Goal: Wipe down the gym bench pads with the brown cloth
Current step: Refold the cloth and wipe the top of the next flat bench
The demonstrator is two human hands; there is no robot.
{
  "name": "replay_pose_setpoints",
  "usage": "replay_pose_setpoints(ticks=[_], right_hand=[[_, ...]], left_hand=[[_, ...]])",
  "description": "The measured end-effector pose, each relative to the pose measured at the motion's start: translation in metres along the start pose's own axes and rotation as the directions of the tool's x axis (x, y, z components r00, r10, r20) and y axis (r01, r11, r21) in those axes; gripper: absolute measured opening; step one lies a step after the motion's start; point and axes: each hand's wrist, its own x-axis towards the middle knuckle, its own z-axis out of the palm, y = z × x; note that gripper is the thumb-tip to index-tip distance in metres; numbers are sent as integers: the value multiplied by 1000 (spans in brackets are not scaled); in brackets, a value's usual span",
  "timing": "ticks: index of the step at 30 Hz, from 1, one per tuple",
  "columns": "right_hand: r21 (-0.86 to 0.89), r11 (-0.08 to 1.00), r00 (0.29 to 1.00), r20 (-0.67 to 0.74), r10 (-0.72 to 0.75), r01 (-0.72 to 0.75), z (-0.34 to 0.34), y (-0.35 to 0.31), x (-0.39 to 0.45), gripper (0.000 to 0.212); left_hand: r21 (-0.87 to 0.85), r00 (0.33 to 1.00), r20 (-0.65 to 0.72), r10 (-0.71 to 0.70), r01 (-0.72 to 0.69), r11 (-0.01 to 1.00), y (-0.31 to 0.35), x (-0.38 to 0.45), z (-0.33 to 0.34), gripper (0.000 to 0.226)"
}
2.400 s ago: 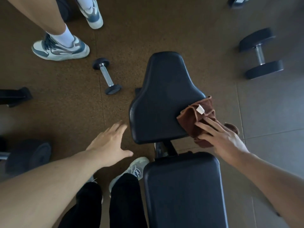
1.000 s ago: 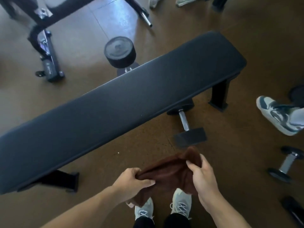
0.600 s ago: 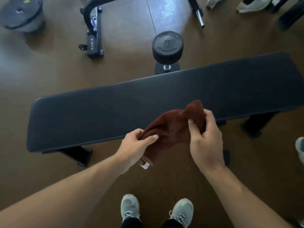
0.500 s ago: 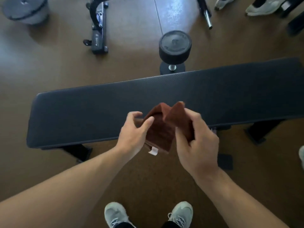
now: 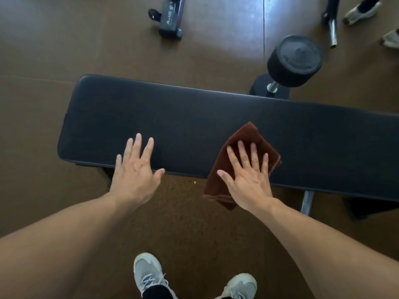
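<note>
Two hands flat, fingers spread: right hand (image 5: 248,175) presses fuzzy brown cloth (image 5: 241,156) on ribbed black bench pad (image 5: 194,126), near edge; left hand (image 5: 135,167) w/ nothing, at cloth's 9 o'clock. Round dumbbell (image 5: 294,60) at 1 o'clock, brown speckled floor (image 5: 64,39).

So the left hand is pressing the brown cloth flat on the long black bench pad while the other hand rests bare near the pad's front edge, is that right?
Not quite: the head view shows the right hand pressing the brown cloth flat on the long black bench pad, fingers spread. The left hand is the bare one near the pad's front edge.
</note>
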Motion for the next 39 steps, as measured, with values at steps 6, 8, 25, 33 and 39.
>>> replay_pose_setpoints(ticks=[6, 8, 25, 33, 39], right_hand=[[-17, 997, 994, 79, 71, -70, -29, -55, 78, 86], [-36, 998, 994, 94, 47, -44, -34, -58, 91, 89], [-44, 999, 999, -36, 9, -10, -97, -76, 216, 75], [83, 974, 944, -240, 226, -212, -41, -178, 169, 76], [106, 962, 932, -242, 269, -251, -23, -262, 160, 76]], left_hand=[[105, 998, 4, -60, 59, 993, -70, 25, -14, 95], [116, 999, 32, -39, 35, 993, -87, 37, -23, 98], [8, 977, 136, -166, 166, 986, -89, 113, -46, 151], [-66, 987, 132, -89, 98, 993, -93, 111, -49, 143], [-153, 991, -72, 117, -127, 980, -207, 77, -54, 96]])
